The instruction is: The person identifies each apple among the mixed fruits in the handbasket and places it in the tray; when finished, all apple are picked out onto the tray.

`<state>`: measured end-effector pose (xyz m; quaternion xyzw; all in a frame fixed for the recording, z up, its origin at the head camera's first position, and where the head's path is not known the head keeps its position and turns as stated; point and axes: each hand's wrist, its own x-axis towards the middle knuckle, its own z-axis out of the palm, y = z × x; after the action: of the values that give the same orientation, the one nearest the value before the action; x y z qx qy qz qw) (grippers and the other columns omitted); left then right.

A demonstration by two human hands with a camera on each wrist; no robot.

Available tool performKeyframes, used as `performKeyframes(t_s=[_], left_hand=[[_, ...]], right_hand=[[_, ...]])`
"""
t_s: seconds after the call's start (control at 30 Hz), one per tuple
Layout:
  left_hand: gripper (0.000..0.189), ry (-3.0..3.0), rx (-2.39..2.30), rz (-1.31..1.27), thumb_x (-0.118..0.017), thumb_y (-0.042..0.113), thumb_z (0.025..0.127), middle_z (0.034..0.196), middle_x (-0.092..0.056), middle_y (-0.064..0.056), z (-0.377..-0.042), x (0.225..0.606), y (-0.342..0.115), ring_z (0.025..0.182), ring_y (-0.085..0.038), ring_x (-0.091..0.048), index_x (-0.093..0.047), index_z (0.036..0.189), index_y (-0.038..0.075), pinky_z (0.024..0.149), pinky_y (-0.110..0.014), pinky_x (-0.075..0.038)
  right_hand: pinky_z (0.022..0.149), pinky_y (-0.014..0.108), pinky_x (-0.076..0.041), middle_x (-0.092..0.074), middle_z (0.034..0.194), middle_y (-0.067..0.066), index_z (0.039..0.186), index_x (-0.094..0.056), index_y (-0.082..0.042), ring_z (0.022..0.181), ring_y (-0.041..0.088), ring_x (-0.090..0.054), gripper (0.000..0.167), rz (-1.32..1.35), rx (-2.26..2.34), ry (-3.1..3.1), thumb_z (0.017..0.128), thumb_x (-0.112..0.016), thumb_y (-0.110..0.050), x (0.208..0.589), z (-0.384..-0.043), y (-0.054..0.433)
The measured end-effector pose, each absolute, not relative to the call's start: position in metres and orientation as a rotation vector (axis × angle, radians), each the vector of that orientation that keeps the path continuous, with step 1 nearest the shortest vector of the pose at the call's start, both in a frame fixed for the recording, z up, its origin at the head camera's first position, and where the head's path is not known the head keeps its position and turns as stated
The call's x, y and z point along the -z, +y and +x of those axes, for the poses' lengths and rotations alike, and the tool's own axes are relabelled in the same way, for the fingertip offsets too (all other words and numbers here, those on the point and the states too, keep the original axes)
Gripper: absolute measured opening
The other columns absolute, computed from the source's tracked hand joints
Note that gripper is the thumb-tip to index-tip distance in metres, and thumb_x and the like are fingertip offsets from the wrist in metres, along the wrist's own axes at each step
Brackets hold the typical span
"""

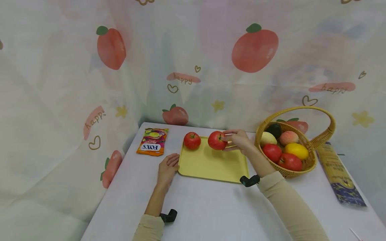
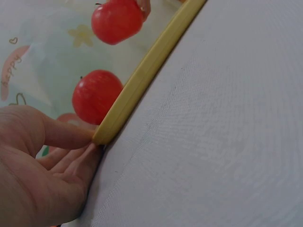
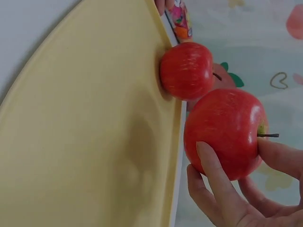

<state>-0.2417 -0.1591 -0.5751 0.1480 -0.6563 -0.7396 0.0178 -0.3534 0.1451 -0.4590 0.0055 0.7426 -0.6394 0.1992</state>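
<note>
My right hand (image 1: 236, 140) holds a red apple (image 1: 217, 140) by its side, fingers and thumb around it. The apple hangs above the yellow tray (image 1: 208, 164), and its stem shows in the right wrist view beside the thumb. A second red apple (image 1: 192, 141) rests on the tray at its back left corner. My left hand (image 1: 168, 169) is at the tray's left side. In the left wrist view, the thumb and fingertips of that hand (image 2: 42, 165) pinch the tray's rim (image 2: 137, 85) near a corner.
A wicker basket (image 1: 325, 135) with a tall handle stands right of the tray, holding several fruits, among them a yellow lemon (image 1: 297, 151). A FOX'S candy bag (image 1: 153, 142) lies to the left. A long yellow and blue packet (image 1: 340, 174) lies beyond the basket, near the table's right edge.
</note>
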Motion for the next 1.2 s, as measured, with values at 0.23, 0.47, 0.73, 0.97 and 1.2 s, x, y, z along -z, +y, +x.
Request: performKeyframes(t_s=[0.23,0.47,0.73,0.97,1.2], left_hand=[[0.051,-2.02,2.305,0.436,-0.06,-0.013,0.095,0.143,-0.063,-0.016,-0.242,0.577,-0.159,0.135,-0.029,-0.059,-0.058,0.143,0.003,0.108,-0.037,-0.052],[0.051,-2.014,2.306,0.408,-0.06,-0.014,0.095,0.144,-0.062,-0.018,-0.241,0.576,-0.159,0.135,-0.03,-0.059,-0.057,0.143,0.001,0.11,-0.038,-0.051],[0.051,-2.013,2.305,0.405,-0.061,-0.015,0.094,0.143,-0.062,-0.017,-0.242,0.577,-0.16,0.135,-0.03,-0.059,-0.058,0.143,0.001,0.109,-0.038,-0.051],[0.05,-2.033,2.282,0.418,-0.062,-0.013,0.095,0.142,-0.064,-0.016,-0.245,0.582,-0.16,0.134,-0.028,-0.06,-0.06,0.142,0.004,0.108,-0.036,-0.052],[0.049,-2.032,2.285,0.414,-0.062,-0.012,0.096,0.143,-0.062,-0.017,-0.244,0.582,-0.161,0.135,-0.03,-0.059,-0.059,0.142,0.003,0.11,-0.04,-0.05]], right_hand=[[0.098,0.062,-0.053,-0.048,0.149,0.03,0.149,-0.046,0.007,0.119,0.052,-0.064,0.056,0.064,1.75,2.084,0.099,-0.067,-0.008,0.472,-0.361,0.137],[0.1,0.061,-0.052,-0.045,0.152,0.031,0.148,-0.047,0.007,0.123,0.053,-0.061,0.056,0.105,1.741,2.078,0.099,-0.068,-0.008,0.482,-0.367,0.131],[0.095,0.056,-0.057,-0.047,0.149,0.029,0.148,-0.049,0.003,0.114,0.046,-0.068,0.056,0.17,1.705,2.099,0.097,-0.07,-0.007,0.489,-0.371,0.125],[0.097,0.057,-0.056,-0.047,0.15,0.029,0.148,-0.049,0.004,0.113,0.045,-0.069,0.058,0.164,1.694,2.12,0.097,-0.072,-0.01,0.489,-0.372,0.123],[0.104,0.055,-0.054,-0.061,0.139,0.024,0.152,-0.043,0.002,0.114,0.042,-0.069,0.069,0.187,1.634,2.192,0.097,-0.075,-0.025,0.494,-0.373,0.121]])
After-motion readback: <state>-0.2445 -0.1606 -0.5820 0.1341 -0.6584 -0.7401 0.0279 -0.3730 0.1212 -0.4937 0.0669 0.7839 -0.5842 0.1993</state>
